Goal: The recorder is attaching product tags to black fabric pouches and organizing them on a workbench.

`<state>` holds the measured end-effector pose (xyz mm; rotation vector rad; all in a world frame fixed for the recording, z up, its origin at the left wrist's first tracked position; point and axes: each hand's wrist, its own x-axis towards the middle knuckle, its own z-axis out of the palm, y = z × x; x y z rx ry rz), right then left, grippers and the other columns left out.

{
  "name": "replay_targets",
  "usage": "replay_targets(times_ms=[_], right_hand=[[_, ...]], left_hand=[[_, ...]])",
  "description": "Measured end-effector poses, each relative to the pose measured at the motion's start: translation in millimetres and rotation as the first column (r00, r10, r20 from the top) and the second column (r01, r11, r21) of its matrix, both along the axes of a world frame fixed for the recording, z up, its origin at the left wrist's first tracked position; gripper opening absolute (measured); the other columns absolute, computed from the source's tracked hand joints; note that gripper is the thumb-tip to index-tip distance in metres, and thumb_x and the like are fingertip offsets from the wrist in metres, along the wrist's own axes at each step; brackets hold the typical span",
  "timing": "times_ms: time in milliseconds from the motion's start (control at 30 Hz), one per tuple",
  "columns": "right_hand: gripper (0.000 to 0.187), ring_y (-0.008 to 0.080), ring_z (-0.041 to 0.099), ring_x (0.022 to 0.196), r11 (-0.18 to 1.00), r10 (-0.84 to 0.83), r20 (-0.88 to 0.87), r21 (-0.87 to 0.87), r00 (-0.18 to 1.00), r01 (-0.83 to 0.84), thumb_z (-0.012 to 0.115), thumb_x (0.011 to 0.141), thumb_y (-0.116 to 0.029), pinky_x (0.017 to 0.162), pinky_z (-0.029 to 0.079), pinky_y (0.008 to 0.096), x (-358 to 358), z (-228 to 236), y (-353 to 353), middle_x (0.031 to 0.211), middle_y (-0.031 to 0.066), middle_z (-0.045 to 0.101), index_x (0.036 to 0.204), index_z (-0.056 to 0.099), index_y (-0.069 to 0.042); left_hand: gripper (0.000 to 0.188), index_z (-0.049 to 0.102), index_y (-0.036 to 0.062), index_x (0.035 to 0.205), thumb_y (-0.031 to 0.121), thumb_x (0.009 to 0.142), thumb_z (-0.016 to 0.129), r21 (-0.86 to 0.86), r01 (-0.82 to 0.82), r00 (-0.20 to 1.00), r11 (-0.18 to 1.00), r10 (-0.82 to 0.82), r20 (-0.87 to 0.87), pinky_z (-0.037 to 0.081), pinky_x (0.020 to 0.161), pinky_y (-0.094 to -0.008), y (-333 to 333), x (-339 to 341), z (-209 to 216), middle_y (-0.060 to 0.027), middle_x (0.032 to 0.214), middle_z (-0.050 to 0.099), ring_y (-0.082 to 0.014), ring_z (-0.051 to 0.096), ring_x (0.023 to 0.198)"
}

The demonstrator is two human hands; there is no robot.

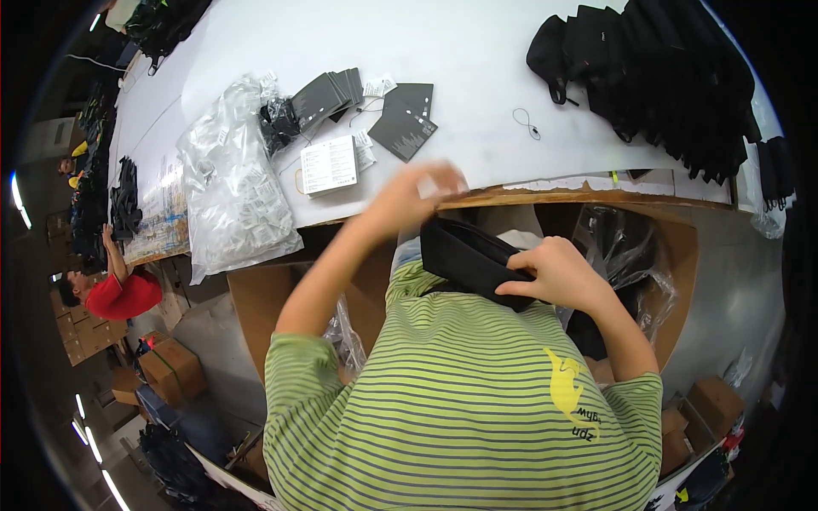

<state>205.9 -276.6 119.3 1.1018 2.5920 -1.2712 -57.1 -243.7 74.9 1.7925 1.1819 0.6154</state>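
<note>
Against my front is a black fabric bag (474, 261), its long mouth partly spread. My right hand (555, 271) grips its right end, with the thumb at the near side and the fingers over the rim. My left hand (417, 194) hovers above the bag's left end, beside the table edge. Motion smears its fingers, so whether they hold anything is unclear. Dark printed cards (404, 121) lie on the white table (477, 51) just beyond that hand, next to a white box with printed labels (331, 165).
A clear plastic bag of small white pieces (239, 183) overhangs the table edge at left. Many black bags (648, 77) are piled at the far right. A thin looped cord (528, 124) lies mid-table. Cardboard boxes (677, 281) stand below the edge. A person in red (123, 294) is at left.
</note>
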Motion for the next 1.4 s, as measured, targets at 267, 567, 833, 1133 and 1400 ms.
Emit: replay_targets(times_ms=[267, 567, 833, 1133, 1400], right_hand=[[0.028, 0.0257, 0.05, 0.043, 0.962, -0.11, -0.143, 0.235, 0.984, 0.141, 0.073, 0.073, -0.036, 0.047, 0.041, 0.0315, 11.0, 5.3, -11.6, 0.046, 0.0069, 0.051, 0.068, 0.07, -0.009], [0.016, 0.0209, 0.048, 0.044, 0.768, -0.085, -0.18, 0.614, 0.98, 0.18, 0.077, 0.068, -0.025, 0.051, 0.037, 0.0319, 1.7, 11.1, 23.4, 0.049, 0.0037, 0.053, 0.071, 0.07, -0.01], [0.015, 0.0176, 0.046, 0.042, 0.707, -0.062, -0.286, 0.663, 0.956, 0.245, 0.078, 0.066, -0.023, 0.049, 0.034, 0.0291, -22.1, 21.2, 34.2, 0.046, 0.0015, 0.052, 0.072, 0.071, -0.012], [0.017, 0.0171, 0.046, 0.041, 0.73, -0.126, -0.405, 0.581, 0.906, 0.361, 0.08, 0.065, -0.022, 0.049, 0.033, 0.0282, -26.9, 20.4, 29.6, 0.048, 0.0027, 0.054, 0.071, 0.071, -0.009], [0.018, 0.0116, 0.039, 0.042, 0.729, -0.303, -0.59, 0.362, 0.748, 0.581, 0.074, 0.076, -0.021, 0.048, 0.032, 0.0265, -49.0, 10.6, 17.3, 0.05, 0.0002, 0.05, 0.078, 0.067, -0.004]], left_hand=[[0.023, 0.065, 0.0095, 0.098, 0.018, 0.078, 0.068, 0.707, -0.139, 0.6, 0.694, 0.627, -0.497, 0.04, 0.088, -0.0427, 144.0, -104.3, -95.4, -0.006, 0.102, 0.063, -0.0271, 0.053, 0.102], [0.011, 0.069, 0.0108, 0.082, 0.018, 0.075, 0.073, 0.471, -0.395, 0.919, 0.789, 0.342, 0.197, 0.035, 0.089, -0.0345, 43.8, -2.4, 49.4, -0.0012, 0.082, 0.067, -0.0202, 0.058, 0.091], [0.036, 0.05, 0.0085, 0.104, 0.014, 0.077, 0.072, 0.226, -0.714, 0.649, 0.663, 0.505, 0.569, 0.033, 0.085, -0.0299, -7.2, 4.8, 37.2, -0.0065, 0.099, 0.047, -0.0152, 0.041, 0.094], [0.043, 0.04, 0.0124, 0.113, 0.016, 0.08, 0.069, -0.474, -0.337, 0.05, 0.813, 0.518, 0.854, 0.038, 0.086, -0.0306, -20.4, 2.4, 7.8, -0.0046, 0.106, 0.048, -0.0155, 0.047, 0.099], [0.05, 0.045, 0.0089, 0.127, 0.014, 0.083, 0.067, -0.79, -0.116, 0.041, 0.602, 0.798, 0.602, 0.045, 0.095, -0.0377, -34.3, 43.8, -2.2, -0.0045, 0.113, 0.057, -0.0205, 0.056, 0.108]])
